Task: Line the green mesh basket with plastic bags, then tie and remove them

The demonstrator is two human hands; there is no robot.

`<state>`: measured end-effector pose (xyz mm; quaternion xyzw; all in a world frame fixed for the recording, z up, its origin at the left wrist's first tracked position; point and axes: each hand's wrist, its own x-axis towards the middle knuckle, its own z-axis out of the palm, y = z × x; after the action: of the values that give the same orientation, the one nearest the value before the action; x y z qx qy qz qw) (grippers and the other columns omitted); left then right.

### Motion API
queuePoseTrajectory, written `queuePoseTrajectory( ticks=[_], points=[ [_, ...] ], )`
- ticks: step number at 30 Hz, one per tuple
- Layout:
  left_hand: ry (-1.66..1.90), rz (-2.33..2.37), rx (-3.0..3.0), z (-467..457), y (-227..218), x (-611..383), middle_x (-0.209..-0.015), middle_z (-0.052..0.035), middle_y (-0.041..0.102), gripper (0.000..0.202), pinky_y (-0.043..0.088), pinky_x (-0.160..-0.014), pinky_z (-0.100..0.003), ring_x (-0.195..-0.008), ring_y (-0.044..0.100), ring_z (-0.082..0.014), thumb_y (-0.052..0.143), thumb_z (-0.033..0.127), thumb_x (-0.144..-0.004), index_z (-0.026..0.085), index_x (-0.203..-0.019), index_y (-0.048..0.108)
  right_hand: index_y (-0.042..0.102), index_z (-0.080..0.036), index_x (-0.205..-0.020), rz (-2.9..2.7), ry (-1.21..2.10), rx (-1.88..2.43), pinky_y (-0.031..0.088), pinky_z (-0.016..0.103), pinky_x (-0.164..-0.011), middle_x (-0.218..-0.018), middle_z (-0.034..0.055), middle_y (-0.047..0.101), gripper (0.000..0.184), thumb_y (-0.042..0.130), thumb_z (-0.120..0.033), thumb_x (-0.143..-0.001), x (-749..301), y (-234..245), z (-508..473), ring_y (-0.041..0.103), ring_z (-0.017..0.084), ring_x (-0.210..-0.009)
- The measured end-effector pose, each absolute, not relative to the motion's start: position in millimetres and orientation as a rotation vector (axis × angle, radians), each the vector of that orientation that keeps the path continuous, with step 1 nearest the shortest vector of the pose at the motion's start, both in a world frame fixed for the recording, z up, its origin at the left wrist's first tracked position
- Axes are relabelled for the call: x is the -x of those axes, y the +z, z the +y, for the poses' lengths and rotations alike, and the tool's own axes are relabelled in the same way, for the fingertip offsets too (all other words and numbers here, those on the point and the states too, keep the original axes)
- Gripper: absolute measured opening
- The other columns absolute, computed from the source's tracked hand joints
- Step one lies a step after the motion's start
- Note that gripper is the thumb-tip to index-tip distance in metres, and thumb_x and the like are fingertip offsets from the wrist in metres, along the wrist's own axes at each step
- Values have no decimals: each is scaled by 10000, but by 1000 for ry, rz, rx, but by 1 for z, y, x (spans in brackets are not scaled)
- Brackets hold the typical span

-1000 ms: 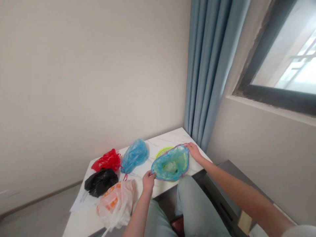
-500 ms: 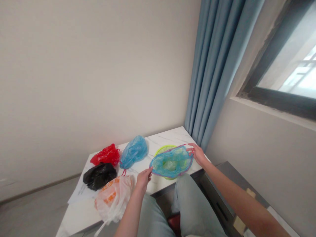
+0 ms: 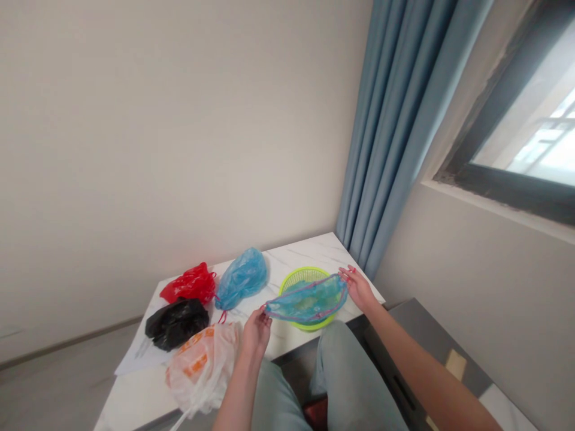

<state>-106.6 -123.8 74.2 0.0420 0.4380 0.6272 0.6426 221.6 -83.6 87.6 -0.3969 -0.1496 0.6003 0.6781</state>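
Both hands (image 3: 256, 330) stretch blue bag (image 3: 306, 303) over green basket (image 3: 305, 277).

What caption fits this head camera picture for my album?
Left hand and right hand hold a blue plastic bag stretched above a green basket.

Room in a home, seen from a seat at a small table. Plain cream walls (image 3: 179, 120) meet a grey floor (image 3: 54, 383) at the left. A full-length blue curtain (image 3: 395, 120) hangs in the far right corner beside a dark-framed window (image 3: 539, 137). The marble-patterned table (image 3: 309, 251) carries bunched plastic shopping bags: red (image 3: 188, 283), blue (image 3: 242, 278), black (image 3: 175, 323) and white-and-orange (image 3: 202, 365). At the right of the table a green basket (image 3: 305, 275) sits beneath a drawstring bag (image 3: 309, 302).
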Motion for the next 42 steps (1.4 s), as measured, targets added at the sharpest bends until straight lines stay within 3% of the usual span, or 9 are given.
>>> queuePoseTrajectory(
  ticks=[2, 5, 15, 18, 22, 25, 31, 37, 42],
  points=[
    [1470, 917, -36, -124, 75, 110, -678, -21, 651, 96, 455, -591, -207, -603, 596, -99, 585, 67, -683, 144, -629, 604, 588, -204, -966, -227, 1314, 837, 604, 255, -750, -1002, 67, 729, 231, 625, -88, -770, -226, 86, -82, 705, 170, -945],
    [1506, 854, 0, -126, 73, 113, -689, -17, 645, 91, 464, -617, -227, -615, 594, -106, 580, 99, -721, 157, -658, 612, 615, -204, -903, -133, 1277, 813, 610, 248, -787, -950, 54, 717, 188, 564, -69, -783, -232, 82, -82, 700, 152, -919],
    [1584, 664, 10, -122, 67, 107, -812, -13, 687, 150, 491, -702, -224, -742, 634, -106, 563, 140, -898, 196, -815, 675, 602, -187, -928, -38, 1386, 749, 599, 241, -643, -776, 17, 689, 145, 521, -149, -813, -229, 73, -92, 660, 126, -645],
    [1574, 753, -87, -119, 68, 101, -810, -7, 680, 38, 504, -746, -229, -735, 629, -104, 655, 210, -860, 193, -852, 688, 578, -213, -960, -76, 1419, 786, 592, 266, -613, -855, 17, 714, 154, 558, -171, -813, -223, 72, -94, 665, 136, -637],
    [1535, 953, -314, -119, 64, 96, -722, 12, 634, 247, 458, -621, -192, -632, 561, -85, 789, 335, -732, 160, -890, 717, 534, -269, -1052, -139, 1457, 820, 580, 291, -577, -939, 13, 725, 244, 592, -207, -824, -216, 73, -98, 684, 157, -650],
    [1464, 1177, -561, -121, 59, 97, -677, 21, 619, 307, 414, -586, -187, -614, 525, -87, 786, 402, -713, 157, -893, 744, 546, -261, -1067, -152, 1448, 801, 597, 308, -628, -932, 26, 723, 248, 591, -208, -829, -215, 72, -99, 707, 174, -738],
    [1424, 1275, -595, -123, 50, 98, -870, -37, 716, 248, 433, -646, -201, -764, 598, -127, 804, 343, -670, 150, -818, 755, 609, -210, -942, -9, 1358, 705, 617, 269, -778, -877, 36, 707, 162, 551, -115, -825, -227, 66, -96, 706, 137, -843],
    [1492, 826, -220, -116, 54, 96, -803, -16, 701, 164, 487, -737, -205, -755, 640, -111, 793, 143, -640, 159, -766, 690, 581, -218, -966, 16, 1349, 741, 568, 152, -504, -781, -13, 678, 256, 550, -26, -799, -237, 62, -97, 663, 86, -627],
    [1425, 947, -425, -120, 50, 96, -869, -75, 747, 321, 484, -790, -252, -816, 671, -157, 738, 312, -769, 175, -1054, 683, 540, -263, -1158, -154, 1418, 851, 471, 154, -391, -833, -17, 699, 421, 649, -114, -779, -231, 61, -105, 650, 104, -594]
  ],
)
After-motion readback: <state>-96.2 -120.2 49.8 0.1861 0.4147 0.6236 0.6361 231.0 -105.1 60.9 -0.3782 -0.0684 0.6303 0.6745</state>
